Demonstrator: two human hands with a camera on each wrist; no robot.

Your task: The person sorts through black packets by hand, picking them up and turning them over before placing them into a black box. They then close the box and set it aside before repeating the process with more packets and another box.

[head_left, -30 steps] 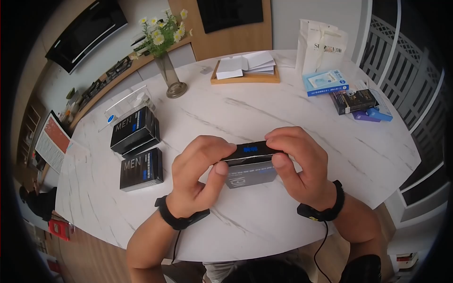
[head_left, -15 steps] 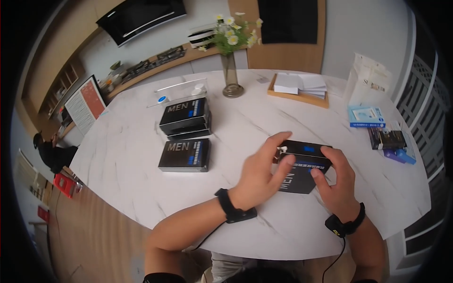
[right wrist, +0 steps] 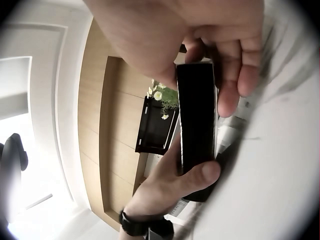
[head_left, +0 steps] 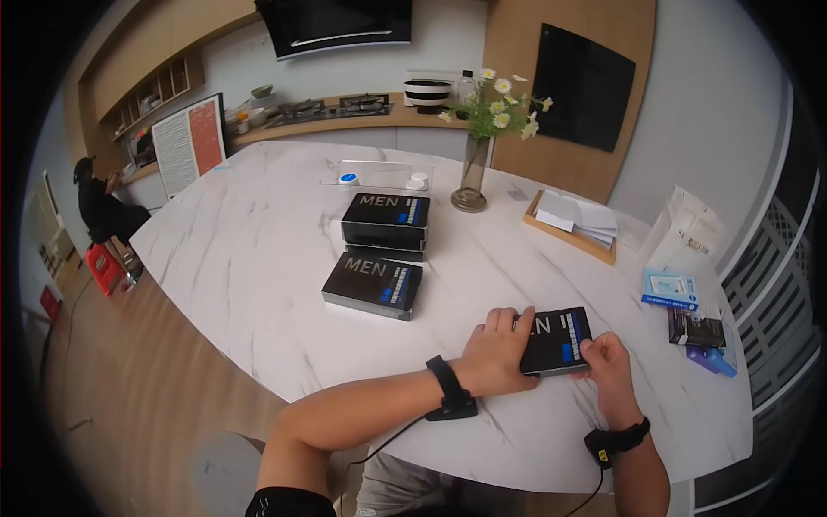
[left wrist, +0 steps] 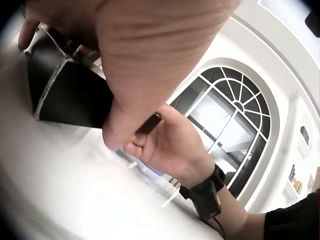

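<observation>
Both hands are on a black box [head_left: 556, 345] marked MEN, its printed face turned up, near the front right of the table. My left hand [head_left: 495, 358] grips its left end, with the thumb along the near side. At the right end, my right hand [head_left: 612, 375] pinches the edge, thumb on top and fingers bent. The box's plain black side [right wrist: 196, 110] faces the right wrist camera, between the two hands. Another MEN box [head_left: 372, 283] lies to the left, in front of a stack of similar boxes [head_left: 385, 220].
Behind the stack is a clear stand [head_left: 388, 168] with small round containers. A flower vase [head_left: 472, 177], a wooden tray [head_left: 538, 226] of papers, a white paper bag [head_left: 685, 231] and several small boxes [head_left: 670, 290] stand farther right. A person [head_left: 103, 202] sits far left.
The box has gone from standing on its side to having its MEN face up. My left hand has shifted its hold to the left end, and the head view has swung left.
</observation>
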